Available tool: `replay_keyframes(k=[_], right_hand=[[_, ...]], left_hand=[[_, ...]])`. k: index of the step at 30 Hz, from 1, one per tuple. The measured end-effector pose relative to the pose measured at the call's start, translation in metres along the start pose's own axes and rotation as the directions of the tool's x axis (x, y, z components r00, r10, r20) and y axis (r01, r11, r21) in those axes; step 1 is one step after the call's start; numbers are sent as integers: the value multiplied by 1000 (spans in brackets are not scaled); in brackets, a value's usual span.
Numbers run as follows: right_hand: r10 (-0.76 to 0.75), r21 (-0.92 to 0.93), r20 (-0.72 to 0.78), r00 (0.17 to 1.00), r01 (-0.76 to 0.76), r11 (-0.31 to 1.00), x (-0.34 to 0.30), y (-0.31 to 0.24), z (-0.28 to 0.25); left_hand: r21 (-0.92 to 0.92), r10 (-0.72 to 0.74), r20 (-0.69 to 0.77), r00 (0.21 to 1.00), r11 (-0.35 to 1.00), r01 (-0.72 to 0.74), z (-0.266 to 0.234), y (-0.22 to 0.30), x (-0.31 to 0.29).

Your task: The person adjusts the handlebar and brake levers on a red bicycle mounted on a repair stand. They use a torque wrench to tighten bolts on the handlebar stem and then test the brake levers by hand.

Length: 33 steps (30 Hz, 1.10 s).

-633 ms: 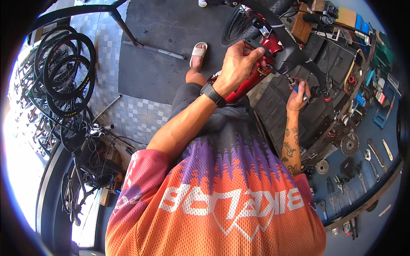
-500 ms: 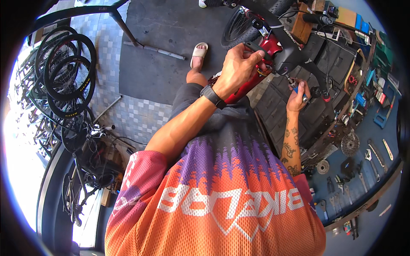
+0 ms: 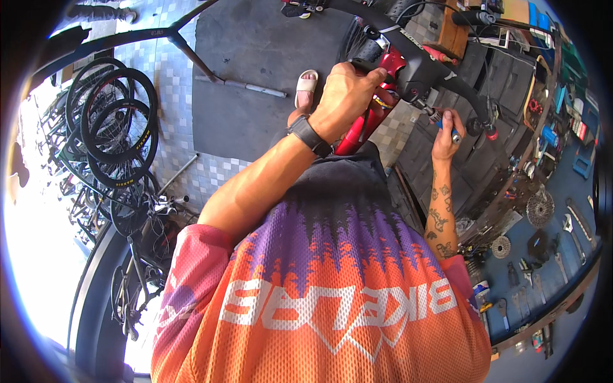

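Two bare hands. Right hand [image 3: 447,137]: clasped round a blue-banded metal driver [image 3: 435,117], its shaft directed at the black stem [image 3: 415,78]. Left hand [image 3: 348,92]: fingers curled beside the upper end of the red bicycle frame [image 3: 359,131], left of the stem; whether it grips anything cannot be told. One dark wristwatch [image 3: 308,136], left wrist. One black handlebar [image 3: 465,96], extending from the stem. Outward, right: blue benchtop [image 3: 525,276] bearing two cassette sprockets [image 3: 540,207] and assorted wrenches [image 3: 574,239].
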State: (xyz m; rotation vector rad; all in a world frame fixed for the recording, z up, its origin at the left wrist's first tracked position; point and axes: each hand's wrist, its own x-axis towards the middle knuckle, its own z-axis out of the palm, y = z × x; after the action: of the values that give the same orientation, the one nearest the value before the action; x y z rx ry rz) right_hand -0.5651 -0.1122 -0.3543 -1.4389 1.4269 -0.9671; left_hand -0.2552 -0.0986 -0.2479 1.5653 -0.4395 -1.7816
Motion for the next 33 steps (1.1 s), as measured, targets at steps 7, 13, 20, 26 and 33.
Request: replay_keyframes(k=[7,13,20,26,33], right_hand=[[-30,14,-6,1000,30,999,-2,-17,11],[35,-2,-64,997,-35,999,0,-20,17],[94,24,-48,994,-93,995,3,-18,13],[388,241,34,921,-384,891,5,-34,11],[689,353,59,722,-661,663,4,-53,11]], left_hand=[[151,-94,48,994,985,86,7,-13,12],[922,568,222,793,141,-360,9,-44,20],[944,595,243,766,36,-327,9,-41,18],[830,562,54,826,434,-350,16,-39,12],[881,486,93,869,366,-299,15,-47,17]])
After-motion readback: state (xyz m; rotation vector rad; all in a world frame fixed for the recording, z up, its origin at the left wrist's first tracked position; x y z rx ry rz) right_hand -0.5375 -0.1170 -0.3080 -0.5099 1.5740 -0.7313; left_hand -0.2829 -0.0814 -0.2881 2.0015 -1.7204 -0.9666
